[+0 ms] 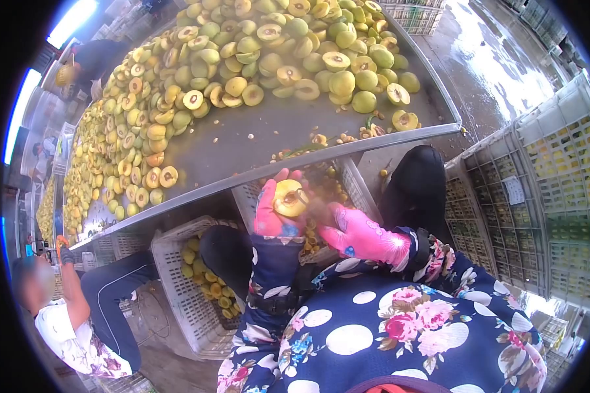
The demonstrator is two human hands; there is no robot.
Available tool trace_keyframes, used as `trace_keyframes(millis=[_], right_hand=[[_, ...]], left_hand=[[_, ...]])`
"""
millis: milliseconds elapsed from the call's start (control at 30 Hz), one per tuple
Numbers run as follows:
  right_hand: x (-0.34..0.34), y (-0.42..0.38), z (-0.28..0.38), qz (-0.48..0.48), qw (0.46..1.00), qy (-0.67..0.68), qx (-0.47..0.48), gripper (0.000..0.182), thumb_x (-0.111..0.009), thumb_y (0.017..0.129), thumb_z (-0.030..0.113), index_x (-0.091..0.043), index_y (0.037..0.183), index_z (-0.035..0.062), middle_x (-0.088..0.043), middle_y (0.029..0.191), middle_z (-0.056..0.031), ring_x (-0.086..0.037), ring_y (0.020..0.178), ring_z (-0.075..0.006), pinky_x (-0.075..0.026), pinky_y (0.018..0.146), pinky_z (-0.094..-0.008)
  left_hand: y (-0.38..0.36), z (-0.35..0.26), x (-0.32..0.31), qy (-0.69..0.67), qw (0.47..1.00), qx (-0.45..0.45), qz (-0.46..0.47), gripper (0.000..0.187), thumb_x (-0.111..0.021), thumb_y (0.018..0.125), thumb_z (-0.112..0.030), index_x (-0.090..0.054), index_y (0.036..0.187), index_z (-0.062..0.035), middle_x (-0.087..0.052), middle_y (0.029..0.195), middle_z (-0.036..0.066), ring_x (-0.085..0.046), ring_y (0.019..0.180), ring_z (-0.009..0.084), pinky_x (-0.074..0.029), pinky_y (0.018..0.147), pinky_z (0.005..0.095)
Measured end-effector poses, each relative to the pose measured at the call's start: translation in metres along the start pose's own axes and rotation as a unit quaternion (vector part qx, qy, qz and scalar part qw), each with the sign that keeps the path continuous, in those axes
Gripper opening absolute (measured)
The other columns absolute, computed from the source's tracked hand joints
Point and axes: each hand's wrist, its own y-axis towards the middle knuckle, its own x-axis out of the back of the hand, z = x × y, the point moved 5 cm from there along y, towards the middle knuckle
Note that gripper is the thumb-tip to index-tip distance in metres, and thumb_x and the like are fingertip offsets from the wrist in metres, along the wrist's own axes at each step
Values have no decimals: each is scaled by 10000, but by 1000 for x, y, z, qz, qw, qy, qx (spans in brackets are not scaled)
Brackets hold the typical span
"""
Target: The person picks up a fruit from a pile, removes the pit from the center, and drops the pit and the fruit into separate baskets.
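Note:
A halved yellow-green fruit [288, 198] with a hollow in its cut face is held in my left hand [269, 208], which wears a pink glove. Close on its right, my right hand [355, 230], also in a pink glove, has its fingers bent toward the fruit; its fingertips are blurred, and what they hold is hidden. Both hands are below the near rim of a metal table [216, 137] piled with many halved fruits [242, 52]. Under my hands stands a white crate [360, 187] with small pieces inside.
A white crate [177, 301] with fruit halves stands left of my legs. Stacked crates [505, 203] rise on the right. A co-worker [78, 327] sits at the lower left, and another person [98, 59] is at the upper left. Wet floor [485, 59] shows beyond the table.

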Motion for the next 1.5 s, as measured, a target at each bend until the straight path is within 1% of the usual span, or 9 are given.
trace_keyframes(millis=[400, 533, 667, 767, 967, 1067, 1167, 1367, 1500], right_hand=[[-8, 4, -16, 8, 999, 29, 11, 314, -560, 848, 234, -469, 976, -37, -588, 768, -239, -599, 736, -381, -445, 610, -414], [-11, 5, -12, 13, 997, 72, 2, 289, -537, 861, 225, -465, 973, -32, -585, 725, -168, -594, 638, -273, -446, 563, -369], [-16, -1, -2, 78, 965, 243, -60, 270, -503, 877, 215, -449, 997, -22, -548, 678, -64, -536, 531, -131, -419, 471, -274], [-19, 2, -8, 79, 964, 253, -35, 276, -489, 881, 213, -439, 1028, -15, -527, 672, -33, -507, 491, -98, -389, 432, -236], [-19, 10, -8, 77, 978, 192, -15, 258, -492, 855, 173, -457, 1019, -23, -557, 727, -66, -546, 558, -132, -423, 488, -268], [-24, 29, -39, 57, 990, 75, 105, 278, -500, 836, 183, -473, 1007, -34, -585, 766, -128, -584, 606, -208, -451, 542, -314], [-19, 39, -61, 91, 989, -64, 96, 317, -505, 825, 210, -479, 1010, -46, -600, 803, -192, -613, 675, -281, -469, 595, -359], [-21, 41, -79, 87, 983, -144, 79, 380, -507, 826, 240, -462, 1044, -69, -603, 809, -230, -623, 713, -317, -474, 619, -390], [-28, 40, -81, 86, 986, -131, 57, 364, -504, 829, 221, -458, 1047, -67, -585, 743, -183, -605, 618, -259, -469, 545, -359]], left_hand=[[-9, 8, -20, 56, 995, -80, 27, 436, -351, 951, -294, -442, 1257, 3, -536, 1169, 139, -526, 1015, 231, -436, 888, 354], [-12, 10, -25, 96, 987, -125, 23, 430, -343, 956, -285, -441, 1252, 12, -532, 1174, 137, -521, 1026, 223, -433, 896, 344], [-16, 12, -30, 110, 982, -153, 12, 424, -341, 958, -287, -449, 1243, 8, -528, 1183, 136, -523, 1020, 221, -436, 895, 340], [-13, 16, -25, 121, 979, -167, 2, 420, -348, 956, -296, -458, 1232, 1, -527, 1182, 139, -527, 1013, 221, -443, 887, 341], [-9, 19, -17, 102, 980, -170, -5, 410, -366, 946, -296, -479, 1205, 2, -535, 1166, 142, -544, 971, 226, -459, 856, 335], [-6, 19, -11, 138, 980, -142, 12, 400, -388, 937, -283, -489, 1193, 6, -545, 1150, 145, -552, 957, 231, -471, 835, 334], [7, 29, 20, 88, 993, -38, 68, 386, -368, 950, -315, -511, 1161, -25, -548, 1149, 121, -555, 970, 228, -483, 857, 374], [13, 35, 46, 137, 988, 43, -56, 320, -480, 917, -263, -529, 1139, -38, -572, 1055, 110, -577, 875, 208, -518, 729, 372], [12, 38, 51, 214, 968, -44, -123, 273, -572, 874, -224, -554, 1080, -45, -582, 1008, 103, -581, 832, 196, -522, 690, 367]])
